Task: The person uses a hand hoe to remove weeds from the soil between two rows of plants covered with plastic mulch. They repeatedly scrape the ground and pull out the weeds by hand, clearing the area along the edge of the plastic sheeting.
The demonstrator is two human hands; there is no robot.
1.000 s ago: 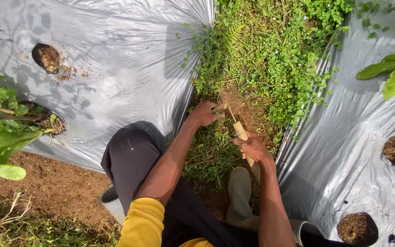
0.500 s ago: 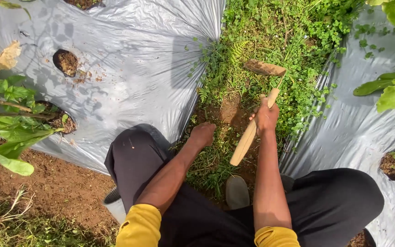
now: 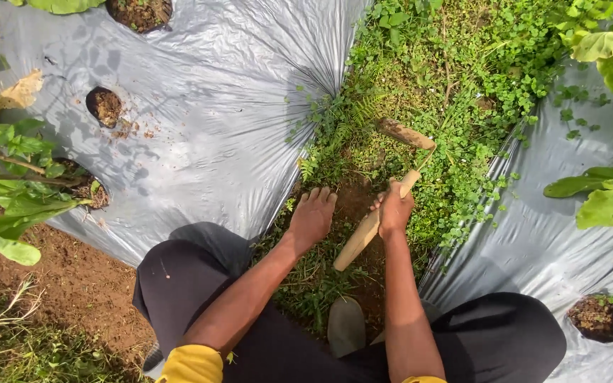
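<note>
My right hand point(image 3: 394, 208) grips the wooden handle of a small hand hoe point(image 3: 369, 225). Its soil-caked blade point(image 3: 404, 132) rests on the weeds of the furrow point(image 3: 420, 92) ahead of me. My left hand point(image 3: 312, 215) lies flat with fingers spread on the bare soil patch point(image 3: 355, 202) beside the handle, holding nothing. I crouch over the furrow in dark trousers, one boot toe point(image 3: 345, 323) showing between my knees.
Silver plastic mulch point(image 3: 207, 120) covers the beds left and right, with round planting holes point(image 3: 106, 106) of soil. Leafy plants point(image 3: 8, 191) stand at the left edge and at the right edge point(image 3: 608, 198). Bare brown earth point(image 3: 72, 284) lies lower left.
My right hand swung the hoe up and forward, then brought the blade down on the weeds farther ahead. My left hand let go near the blade and now rests open on the soil.
</note>
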